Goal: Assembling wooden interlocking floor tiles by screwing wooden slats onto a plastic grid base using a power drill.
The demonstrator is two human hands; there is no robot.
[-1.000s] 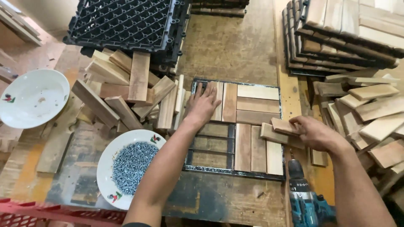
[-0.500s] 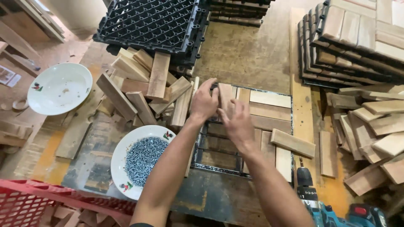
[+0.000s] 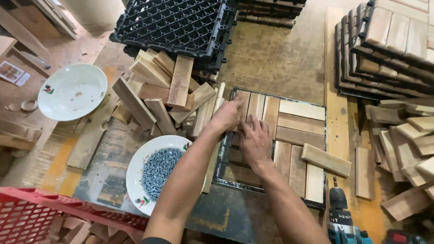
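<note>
Under both hands, left hand (image 3: 227, 116) and right hand (image 3: 255, 138) pressed flat, grips open, seating slats (image 3: 257, 105) in the frame (image 3: 224, 149). Right of them a loose slat (image 3: 326, 160) lay across the tile; placing it would likely come next.

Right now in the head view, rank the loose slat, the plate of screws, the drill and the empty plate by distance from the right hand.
1. Loose slat, to the right of the right hand.
2. Plate of screws, left.
3. Drill, lower right.
4. Empty plate, far left.

Pale tan wood slats (image 3: 298, 131) in checker pattern, black grid tile (image 3: 172, 22), white plate (image 3: 72, 91), red crate (image 3: 31, 212).
</note>
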